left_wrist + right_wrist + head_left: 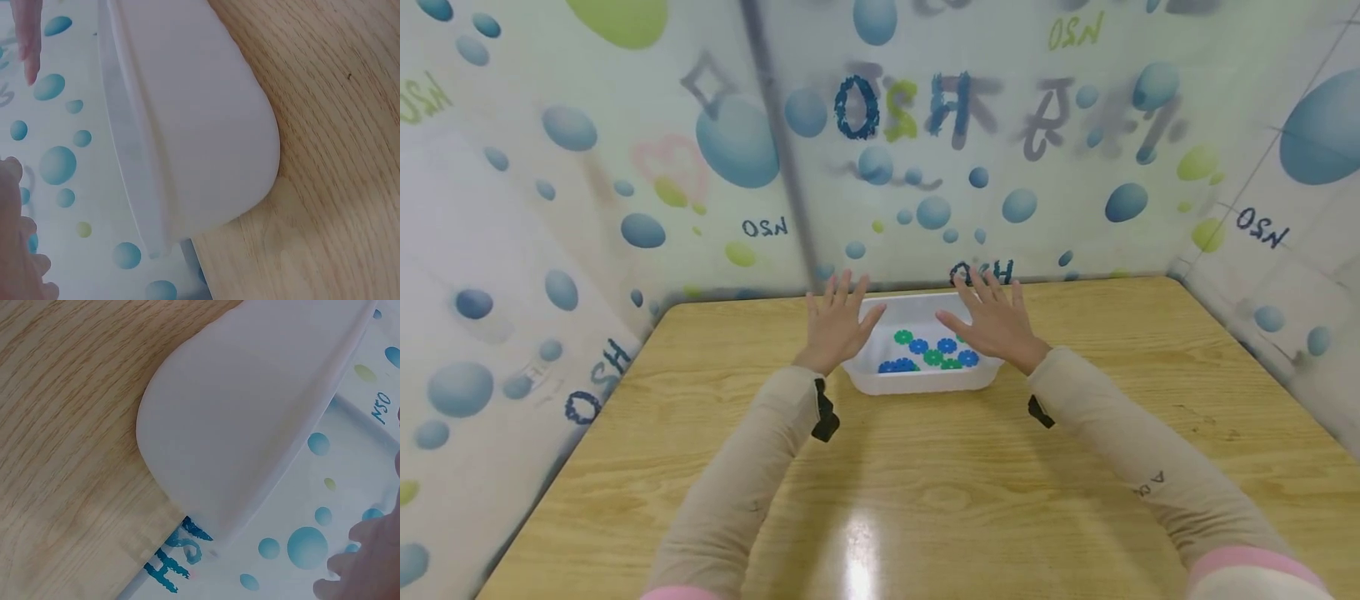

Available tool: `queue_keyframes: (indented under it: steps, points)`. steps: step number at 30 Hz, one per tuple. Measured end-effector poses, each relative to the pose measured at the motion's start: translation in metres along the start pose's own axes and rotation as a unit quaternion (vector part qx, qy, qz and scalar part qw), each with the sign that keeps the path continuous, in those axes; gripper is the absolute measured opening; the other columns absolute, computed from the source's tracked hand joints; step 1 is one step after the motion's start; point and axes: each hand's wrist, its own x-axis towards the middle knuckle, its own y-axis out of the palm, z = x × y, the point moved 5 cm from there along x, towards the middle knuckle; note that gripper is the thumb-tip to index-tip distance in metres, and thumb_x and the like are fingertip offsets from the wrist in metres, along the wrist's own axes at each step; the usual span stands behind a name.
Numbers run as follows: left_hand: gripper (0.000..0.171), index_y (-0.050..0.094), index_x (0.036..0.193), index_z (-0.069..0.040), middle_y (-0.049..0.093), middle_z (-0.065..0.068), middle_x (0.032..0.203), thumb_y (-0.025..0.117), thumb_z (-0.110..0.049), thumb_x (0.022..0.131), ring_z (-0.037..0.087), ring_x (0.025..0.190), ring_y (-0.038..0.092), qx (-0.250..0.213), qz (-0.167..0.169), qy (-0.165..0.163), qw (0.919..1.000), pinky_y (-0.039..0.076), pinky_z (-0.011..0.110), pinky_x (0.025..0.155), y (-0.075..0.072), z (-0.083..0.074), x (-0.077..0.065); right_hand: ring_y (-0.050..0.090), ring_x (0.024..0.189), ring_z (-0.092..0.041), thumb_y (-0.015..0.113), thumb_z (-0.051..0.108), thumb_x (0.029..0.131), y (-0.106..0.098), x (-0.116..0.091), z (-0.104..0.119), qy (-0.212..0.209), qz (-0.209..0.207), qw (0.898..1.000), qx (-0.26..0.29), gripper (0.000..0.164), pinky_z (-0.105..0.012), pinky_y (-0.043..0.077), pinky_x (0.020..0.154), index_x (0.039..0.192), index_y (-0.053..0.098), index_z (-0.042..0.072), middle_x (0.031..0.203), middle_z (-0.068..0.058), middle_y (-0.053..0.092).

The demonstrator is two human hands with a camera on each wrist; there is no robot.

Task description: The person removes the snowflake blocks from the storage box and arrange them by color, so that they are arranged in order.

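A white plastic basin (pixel 925 382) stands at the back of the table, with several blue and green notched discs (pixel 933 357) lying in it. Over its left end is my left hand (pixel 837 327), fingers straight and spread, holding nothing. My right hand (pixel 997 323) is spread the same way over the right end, also holding nothing. The basin's outer wall (pixel 206 119) fills the middle of the left wrist view, with fingers at that view's left edge. In the right wrist view the opposite end wall (pixel 219 419) shows, and fingertips (pixel 350 569) appear at lower right.
The wooden table (pixel 940 483) reaches back to a wall covering (pixel 925 183) printed with blue and green drops and letters. Similar covering encloses the left and right sides. A dark strap piece (pixel 825 412) sits at my left wrist and another (pixel 1041 412) at my right.
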Motion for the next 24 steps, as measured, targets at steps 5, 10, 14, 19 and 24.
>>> queue_keyframes:
  steps: [5, 10, 14, 19, 24]
  points:
    - [0.063, 0.015, 0.143, -0.018, 0.008, 0.009, 0.147, 0.025, -0.054, 0.091, 0.027, 0.133, -0.001, -0.009, -0.023, -0.005, 0.9997, -0.003, 0.057, 0.102, -0.004, 0.008, -0.001, -0.001, 0.132, -0.031, 0.029, 0.062, 0.086, 0.000, -0.003, -0.001, -0.011, -0.005, 1.000, 0.011, 0.076, -0.058, -0.008, 0.100, 0.143, 0.011, 0.013, 0.147, -0.012, 0.003]
    - [0.059, 0.024, 0.140, -0.015, 0.017, 0.008, 0.146, 0.033, -0.048, 0.092, 0.026, 0.133, 0.008, -0.028, -0.078, -0.009, 0.9965, 0.001, 0.055, 0.103, -0.007, 0.019, -0.004, 0.011, 0.132, -0.032, 0.041, 0.052, 0.088, -0.002, -0.003, 0.001, -0.052, -0.059, 0.997, 0.019, 0.072, -0.056, 0.007, 0.102, 0.142, 0.017, 0.009, 0.145, -0.015, 0.015]
    - [0.055, 0.029, 0.139, -0.014, 0.025, 0.009, 0.143, 0.040, -0.040, 0.092, 0.028, 0.130, 0.020, -0.068, -0.105, -0.013, 0.9920, 0.015, 0.054, 0.103, -0.007, 0.026, -0.007, 0.030, 0.125, -0.031, 0.054, 0.033, 0.087, -0.009, -0.003, 0.003, -0.090, -0.135, 0.984, 0.072, 0.061, -0.049, 0.024, 0.101, 0.136, 0.032, 0.004, 0.137, -0.015, 0.034]
    - [0.049, 0.039, 0.134, -0.013, 0.044, 0.011, 0.131, 0.047, -0.032, 0.090, 0.029, 0.117, 0.042, -0.119, -0.113, -0.038, 0.9857, 0.039, 0.048, 0.089, -0.001, 0.036, -0.009, 0.046, 0.112, -0.029, 0.058, 0.017, 0.086, -0.015, -0.002, 0.003, -0.105, -0.182, 0.966, 0.152, 0.044, -0.043, 0.038, 0.094, 0.126, 0.046, 0.002, 0.124, -0.015, 0.049]
    - [0.039, 0.053, 0.122, -0.007, 0.057, 0.012, 0.115, 0.053, -0.026, 0.087, 0.026, 0.102, 0.053, -0.158, -0.099, -0.058, 0.9807, 0.046, 0.041, 0.079, 0.009, 0.044, -0.009, 0.057, 0.087, -0.025, 0.056, 0.010, 0.086, -0.018, 0.000, 0.005, -0.110, -0.201, 0.954, 0.195, 0.031, -0.040, 0.048, 0.078, 0.115, 0.055, -0.001, 0.106, -0.016, 0.058]
